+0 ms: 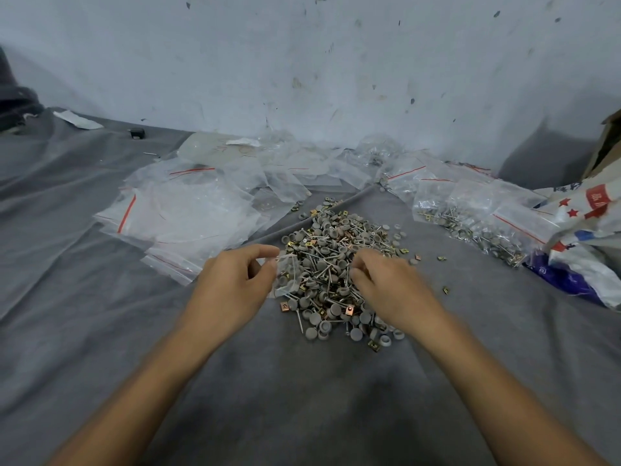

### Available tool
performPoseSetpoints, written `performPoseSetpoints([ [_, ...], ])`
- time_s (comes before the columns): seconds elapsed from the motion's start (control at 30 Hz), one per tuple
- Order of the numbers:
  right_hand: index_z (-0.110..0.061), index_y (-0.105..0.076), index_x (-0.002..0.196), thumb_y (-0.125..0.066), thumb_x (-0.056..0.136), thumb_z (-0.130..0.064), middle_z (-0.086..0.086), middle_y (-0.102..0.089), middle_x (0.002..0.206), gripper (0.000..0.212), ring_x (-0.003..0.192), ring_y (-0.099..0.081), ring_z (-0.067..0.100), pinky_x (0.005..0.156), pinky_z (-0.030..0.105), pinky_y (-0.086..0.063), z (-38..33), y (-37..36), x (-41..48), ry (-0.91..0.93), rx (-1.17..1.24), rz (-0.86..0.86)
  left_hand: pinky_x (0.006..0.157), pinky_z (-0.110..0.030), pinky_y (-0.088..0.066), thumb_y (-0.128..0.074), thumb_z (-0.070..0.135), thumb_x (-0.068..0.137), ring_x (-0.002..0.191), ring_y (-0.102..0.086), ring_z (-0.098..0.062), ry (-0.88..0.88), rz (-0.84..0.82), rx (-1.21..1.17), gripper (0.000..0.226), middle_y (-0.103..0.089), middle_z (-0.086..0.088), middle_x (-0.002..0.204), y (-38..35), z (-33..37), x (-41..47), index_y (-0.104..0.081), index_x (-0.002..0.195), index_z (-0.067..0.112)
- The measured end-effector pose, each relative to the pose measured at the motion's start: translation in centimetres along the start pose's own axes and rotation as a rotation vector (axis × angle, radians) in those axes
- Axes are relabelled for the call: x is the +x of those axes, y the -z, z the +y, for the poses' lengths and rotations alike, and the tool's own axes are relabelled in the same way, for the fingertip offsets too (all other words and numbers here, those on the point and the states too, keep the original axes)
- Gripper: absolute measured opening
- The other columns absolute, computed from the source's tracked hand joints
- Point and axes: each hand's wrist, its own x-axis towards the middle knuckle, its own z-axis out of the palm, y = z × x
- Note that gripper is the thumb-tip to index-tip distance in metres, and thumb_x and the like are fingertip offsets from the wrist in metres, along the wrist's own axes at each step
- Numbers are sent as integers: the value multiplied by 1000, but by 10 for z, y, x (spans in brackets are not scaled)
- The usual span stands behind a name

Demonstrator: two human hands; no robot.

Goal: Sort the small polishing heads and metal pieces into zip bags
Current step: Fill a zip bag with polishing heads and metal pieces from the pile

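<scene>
The left hand (232,287) pinches the top of 1 small zip bag (285,275) between thumb and forefinger. The bag hangs just below those fingertips, against the pile (336,243) of grey polishing heads and metal pieces. The right hand (389,287) has its fingers curled down into the pile, but I cannot tell whether they pinch a piece. Empty bags (188,210) lie beyond the left fingers, and filled bags (477,223) beyond the right.

The fingertips of my right grip (393,290) curl, blurred, into the pile (336,237); I can't tell whether they pinch anything. The small zip bag (285,275) in my left grip (232,287) veils pieces behind it. The right edge cuts off the cardboard box (610,142).
</scene>
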Motion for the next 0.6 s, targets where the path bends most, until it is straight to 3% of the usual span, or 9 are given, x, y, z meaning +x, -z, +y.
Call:
performPoseSetpoints([
  [0.13, -28, -55, 98, -51, 104, -32, -11, -59, 69, 8, 65, -54, 3, 62, 32, -42, -40, -4, -5, 158, 156, 13, 59, -26, -45, -62, 27, 98, 60, -63, -6, -11, 6, 9, 19, -68, 11, 63, -1, 0, 0, -74, 113, 31],
  [0.23, -23, -60, 105, -50, 103, -30, -3, -68, 90, 12, 85, -63, 23, 74, 40, -49, -67, -15, -2, 248, 131, 47, 60, -26, -45, -62, 26, 98, 62, -64, -4, -12, 10, 10, 19, -66, 16, 61, -1, 1, -1, -74, 112, 30],
  [0.33, -20, -62, 117, -52, 102, -31, 3, -66, 105, 21, 99, -63, 28, 78, 39, -46, -80, -29, 3, 289, 12, 91, 59, -28, -47, -64, 24, 98, 58, -63, -6, -21, 10, 14, 17, -65, 15, 59, -1, 2, -1, -75, 108, 31],
  [0.43, -23, -64, 120, -58, 100, -32, -2, -69, 108, 23, 101, -65, 23, 82, 37, -50, -78, -31, 4, 278, 114, 127, 60, -32, -51, -63, 25, 98, 57, -62, -9, -16, 6, 7, 18, -67, 9, 61, 0, 2, 0, -75, 111, 30],
  [0.6, -25, -70, 94, -64, 97, -33, -12, -69, 83, 11, 76, -64, 7, 72, 34, -55, -33, -12, 9, 69, 226, 230, 63, -28, -52, -61, 26, 99, 62, -65, -8, -1, 6, 2, 20, -68, 7, 65, 2, 1, 1, -73, 113, 30],
])
